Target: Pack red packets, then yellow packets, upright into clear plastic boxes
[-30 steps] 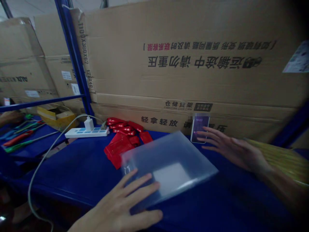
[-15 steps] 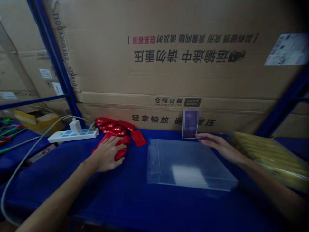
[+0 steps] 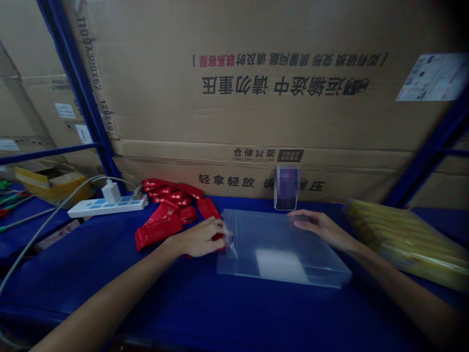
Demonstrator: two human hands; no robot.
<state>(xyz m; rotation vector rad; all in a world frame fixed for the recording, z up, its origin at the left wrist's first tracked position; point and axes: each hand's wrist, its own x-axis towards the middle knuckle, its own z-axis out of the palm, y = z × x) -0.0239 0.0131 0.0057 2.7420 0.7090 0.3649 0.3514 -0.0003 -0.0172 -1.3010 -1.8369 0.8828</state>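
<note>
A clear plastic box (image 3: 282, 249) lies flat on the blue table (image 3: 110, 274). My left hand (image 3: 200, 238) is closed over a red packet (image 3: 219, 236) right at the box's left open end. My right hand (image 3: 317, 226) rests on the box's far right edge with its fingers stretched out. A heap of red packets (image 3: 166, 210) lies to the left of the box. A phone (image 3: 286, 188) stands propped against the cardboard behind the box.
Large cardboard cartons (image 3: 256, 98) form a wall behind the table. A white power strip (image 3: 108, 205) with a charger and cable sits at the left. A stack of yellow packs (image 3: 410, 234) lies at the right. Blue rack posts (image 3: 78, 93) stand at both sides.
My left hand left the box, reached into the red heap, and came back to the box's left end with a red packet. My right hand moved from the phone to the box's edge.
</note>
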